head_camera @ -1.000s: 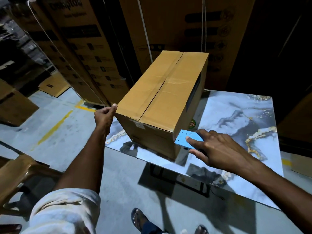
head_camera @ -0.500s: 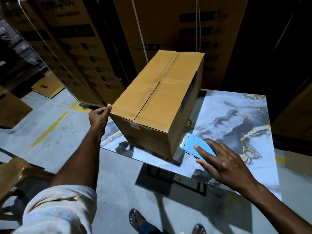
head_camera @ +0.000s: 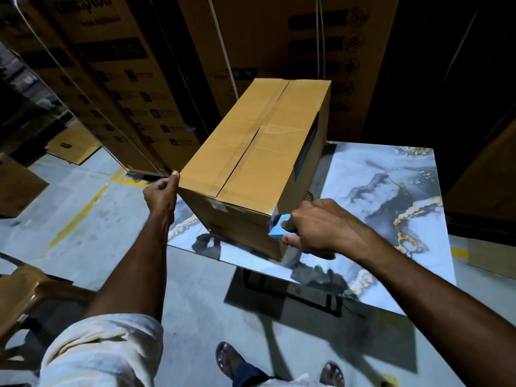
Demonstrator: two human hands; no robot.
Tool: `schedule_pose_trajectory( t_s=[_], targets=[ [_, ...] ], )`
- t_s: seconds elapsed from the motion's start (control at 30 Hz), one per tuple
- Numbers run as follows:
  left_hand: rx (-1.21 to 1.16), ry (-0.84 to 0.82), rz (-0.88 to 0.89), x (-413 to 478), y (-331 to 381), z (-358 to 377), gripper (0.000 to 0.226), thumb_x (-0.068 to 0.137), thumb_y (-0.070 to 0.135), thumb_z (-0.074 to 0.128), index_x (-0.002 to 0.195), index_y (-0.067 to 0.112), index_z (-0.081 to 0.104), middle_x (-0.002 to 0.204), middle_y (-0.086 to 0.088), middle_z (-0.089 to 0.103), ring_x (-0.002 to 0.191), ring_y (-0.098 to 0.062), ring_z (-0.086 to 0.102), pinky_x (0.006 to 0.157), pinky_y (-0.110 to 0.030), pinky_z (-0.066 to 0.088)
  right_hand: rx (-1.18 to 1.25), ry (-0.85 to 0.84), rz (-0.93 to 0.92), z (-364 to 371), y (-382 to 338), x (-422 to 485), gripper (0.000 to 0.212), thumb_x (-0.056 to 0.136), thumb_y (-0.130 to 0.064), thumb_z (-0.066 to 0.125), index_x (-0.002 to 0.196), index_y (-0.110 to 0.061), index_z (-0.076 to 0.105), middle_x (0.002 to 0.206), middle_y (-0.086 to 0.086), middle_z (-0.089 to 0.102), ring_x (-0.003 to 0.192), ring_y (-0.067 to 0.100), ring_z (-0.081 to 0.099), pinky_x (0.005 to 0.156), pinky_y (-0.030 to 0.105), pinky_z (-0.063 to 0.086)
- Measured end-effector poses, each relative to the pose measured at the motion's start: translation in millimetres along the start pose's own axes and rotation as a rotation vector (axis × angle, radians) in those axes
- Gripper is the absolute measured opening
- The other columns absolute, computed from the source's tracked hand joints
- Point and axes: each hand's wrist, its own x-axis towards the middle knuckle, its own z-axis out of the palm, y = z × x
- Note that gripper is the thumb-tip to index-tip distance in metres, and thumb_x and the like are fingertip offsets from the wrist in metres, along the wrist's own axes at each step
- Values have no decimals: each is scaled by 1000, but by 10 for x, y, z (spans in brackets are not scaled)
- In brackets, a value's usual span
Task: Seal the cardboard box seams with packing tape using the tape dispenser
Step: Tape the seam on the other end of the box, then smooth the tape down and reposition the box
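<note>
A brown cardboard box (head_camera: 259, 152) stands on the marble-patterned table (head_camera: 391, 191), its top flaps closed with a strip of tape along the middle seam. My left hand (head_camera: 162, 194) grips the box's near left top corner. My right hand (head_camera: 315, 227) holds a blue tape dispenser (head_camera: 279, 229) pressed against the box's near right vertical edge. Most of the dispenser is hidden under my fingers.
Tall printed cartons (head_camera: 134, 79) lean behind and to the left of the table. A brown plastic chair (head_camera: 25, 297) stands at lower left. Flat cardboard (head_camera: 72, 146) lies on the concrete floor with yellow lines. My sandalled feet (head_camera: 229, 358) are below the table edge.
My right hand has brought the blue dispenser back from the table surface up against the box's near right edge. My left hand stays on the box corner.
</note>
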Motion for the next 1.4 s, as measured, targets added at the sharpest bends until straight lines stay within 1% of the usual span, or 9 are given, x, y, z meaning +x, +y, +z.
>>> schedule_pose_trajectory(
  t_s=[0.13, 0.3, 0.53, 0.77, 0.87, 0.97, 1.07, 1.17, 1.4],
  targets=[
    [12, -11, 13, -50, 34, 19, 30, 88, 37, 78, 87, 7, 78, 79, -8, 69, 71, -14, 59, 69, -28, 46, 48, -134, 51, -226, -58, 97, 35, 94, -39, 60, 66, -25, 44, 63, -12, 38, 60, 15, 45, 62, 29, 33],
    [47, -1, 27, -106, 69, 26, 29, 92, 35, 75, 85, 7, 75, 77, -6, 66, 69, -13, 56, 70, -29, 44, -115, -262, 110, 418, -54, 156, 13, 89, -28, 66, 96, -19, 71, 103, 4, 69, 99, 27, 69, 75, 32, 49],
    [80, 43, 14, -153, 97, 56, 32, 91, 42, 73, 85, 11, 76, 78, -8, 69, 71, -19, 59, 71, -35, 50, -125, 69, 469, 1778, 347, -53, 21, 66, -25, 86, 73, -12, 71, 77, 17, 59, 65, 33, 56, 60, 34, 36],
    [89, 105, -35, -178, 82, 149, 32, 88, 47, 71, 81, 16, 73, 83, -10, 72, 77, -26, 65, 82, -48, 61, 16, 70, 585, 2374, 339, -284, 78, 46, 9, 81, 122, -2, 66, 135, 37, 51, 99, 51, 58, 78, 51, 52],
    [107, 104, -22, -185, 74, 162, 37, 89, 49, 67, 75, 14, 68, 79, -8, 68, 75, -25, 63, 79, -42, 58, 19, 101, 559, 2502, 318, -369, 56, 60, -1, 80, 115, -5, 69, 144, 32, 46, 108, 49, 52, 85, 54, 49],
    [110, 61, 21, -161, 41, 138, 41, 90, 48, 65, 74, 10, 67, 73, -6, 63, 70, -22, 57, 71, -36, 49, 108, 402, 684, 2369, 202, -334, 30, 93, -33, 60, 107, -11, 75, 133, 21, 60, 118, 44, 53, 100, 55, 40],
    [71, -21, 56, -95, -24, 65, 45, 92, 45, 65, 73, 5, 65, 69, -6, 57, 67, -18, 49, 67, -33, 39, 327, 923, 745, 1909, -76, -99, 34, 100, -29, 53, 118, -10, 74, 134, 16, 65, 119, 33, 63, 99, 47, 45],
    [10, -115, 92, -46, -72, 7, 50, 93, 44, 66, 72, -2, 60, 66, -8, 51, 66, -18, 45, 64, -33, 35, 434, 1160, 636, 1327, -424, 212, 37, 98, -19, 60, 131, -3, 65, 140, 16, 60, 130, 26, 58, 107, 42, 44],
    [-47, -309, 89, 94, -117, -129, 50, 89, 51, 67, 66, 8, 56, 66, -7, 48, 66, -17, 44, 65, -35, 36, 347, 851, 401, 751, -1133, 1166, 41, 98, -24, 61, 137, -9, 60, 138, 12, 62, 129, 26, 58, 118, 42, 32]
  ],
)
